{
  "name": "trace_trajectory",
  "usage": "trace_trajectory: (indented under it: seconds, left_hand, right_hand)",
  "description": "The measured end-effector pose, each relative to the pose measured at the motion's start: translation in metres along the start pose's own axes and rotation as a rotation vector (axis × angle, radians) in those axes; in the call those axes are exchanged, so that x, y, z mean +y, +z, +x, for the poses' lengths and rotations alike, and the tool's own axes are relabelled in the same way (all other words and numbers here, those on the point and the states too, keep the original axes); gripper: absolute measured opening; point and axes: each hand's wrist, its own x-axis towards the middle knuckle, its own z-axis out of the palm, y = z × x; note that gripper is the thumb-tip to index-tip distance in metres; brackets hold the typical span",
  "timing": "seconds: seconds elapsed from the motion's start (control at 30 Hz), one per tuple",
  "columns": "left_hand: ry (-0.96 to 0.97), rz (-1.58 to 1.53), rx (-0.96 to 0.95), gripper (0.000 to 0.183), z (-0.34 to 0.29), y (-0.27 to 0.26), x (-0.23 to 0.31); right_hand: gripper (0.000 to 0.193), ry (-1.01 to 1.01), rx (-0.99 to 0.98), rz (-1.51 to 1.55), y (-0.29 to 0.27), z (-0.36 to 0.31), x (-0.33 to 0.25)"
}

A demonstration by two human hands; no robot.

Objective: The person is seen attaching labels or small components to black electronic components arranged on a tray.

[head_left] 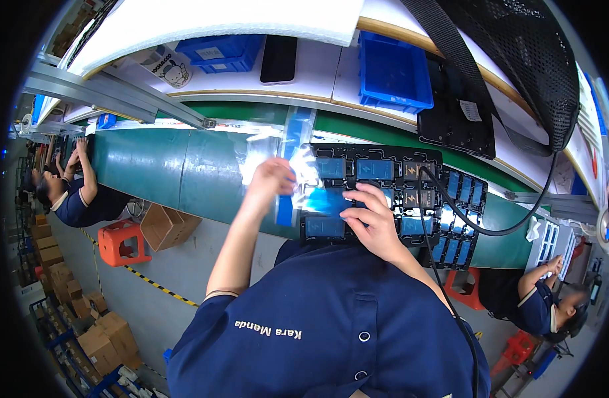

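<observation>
A black tray [396,178] with cut-out slots lies before me, holding several flat blue rectangular pieces [375,169] and a few with dark labels. My right hand [374,220] is over its middle, fingers apart, with the fingertips at a shiny blue piece [326,200]; whether they touch it I cannot tell. At the tray's left edge my left hand [271,180] is smeared by motion, so its grip does not show. Beside it are glaring clear film [306,169] and a blue strip [285,211].
A second loaded tray [456,225] lies to the right on the green bench [211,159]. The shelf bears a blue bin [394,73], a phone [278,60] and a dark mesh bag [530,60]. A black cable [497,231] crosses the trays. Co-workers sit at both sides.
</observation>
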Motion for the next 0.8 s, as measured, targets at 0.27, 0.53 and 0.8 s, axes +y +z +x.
trace_trajectory:
  seconds: [0.27,0.53,0.8]
  left_hand:
    - [0.104,0.567,0.411,0.020,0.141,-0.133,-0.078]
    - [0.088,0.055,0.510,0.046,0.208,-0.105,-0.042]
    - [0.939,0.815,0.112,0.058,0.033,0.096,0.006]
  right_hand:
    - [0.008,0.519,0.180,0.373,-0.024,-0.052,0.039]
    - [0.012,0.395,0.392,-0.001,-0.072,-0.072,0.075]
    - [0.028,0.694,0.581,0.459,-0.106,-0.092,0.106]
